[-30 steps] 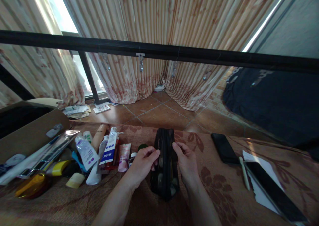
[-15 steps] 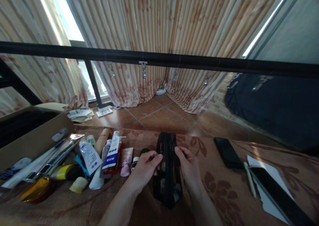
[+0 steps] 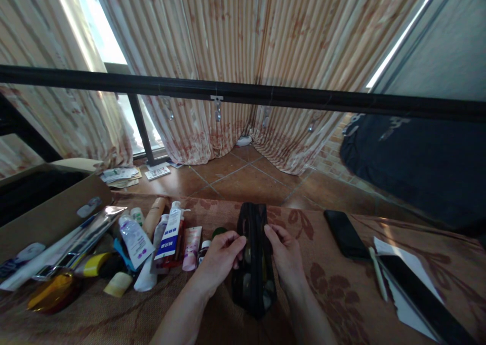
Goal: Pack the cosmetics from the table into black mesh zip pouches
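Observation:
A black mesh zipper pouch (image 3: 253, 264) stands lengthwise on the brown patterned cloth, its zip strip running along the top. Several small items show dimly through the mesh; I cannot make out their kinds. My left hand (image 3: 224, 251) pinches the pouch's left side, thumb and fingers pressed together. On the opposite side, my right hand (image 3: 284, 248) grips the pouch's edge between thumb and curled fingers. Just left of my left hand lie a small dark bottle with a white cap (image 3: 204, 248) and a pink tube (image 3: 192, 247).
Tubes and bottles, among them a white-and-blue tube (image 3: 169, 236) and a lilac tube (image 3: 135, 241), lie left beside a cardboard box (image 3: 76, 198). Rightward are a black phone (image 3: 345, 233), a pen (image 3: 378, 274), white paper (image 3: 413, 309) and a long black object (image 3: 425, 297). A black rail (image 3: 235, 89) crosses ahead.
The view has shifted very slightly. Both hands keep their hold on the pouch, with little visible movement.

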The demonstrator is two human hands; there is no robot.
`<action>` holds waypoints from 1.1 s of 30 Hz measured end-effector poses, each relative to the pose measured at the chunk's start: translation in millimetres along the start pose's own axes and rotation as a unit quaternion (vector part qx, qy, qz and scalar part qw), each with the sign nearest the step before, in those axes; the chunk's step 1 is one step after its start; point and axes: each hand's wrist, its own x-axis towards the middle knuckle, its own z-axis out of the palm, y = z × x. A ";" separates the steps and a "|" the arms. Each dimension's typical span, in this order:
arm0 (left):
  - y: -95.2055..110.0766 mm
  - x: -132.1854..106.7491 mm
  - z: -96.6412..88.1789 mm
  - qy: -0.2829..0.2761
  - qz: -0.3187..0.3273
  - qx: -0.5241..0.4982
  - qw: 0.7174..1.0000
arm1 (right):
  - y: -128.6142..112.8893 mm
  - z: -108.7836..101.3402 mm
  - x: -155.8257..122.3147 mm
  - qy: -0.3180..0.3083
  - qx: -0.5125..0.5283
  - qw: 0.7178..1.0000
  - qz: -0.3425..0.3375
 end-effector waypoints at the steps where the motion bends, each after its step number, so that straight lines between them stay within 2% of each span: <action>1: 0.0 0.1 0.1 -0.001 -0.001 0.000 1.000 | -0.1 0.2 -0.2 0.001 0.003 1.000 0.001; 33: -0.3 -0.3 2.6 0.000 -0.004 -0.009 1.000 | 7.5 0.1 1.9 -0.009 -0.046 0.999 -0.018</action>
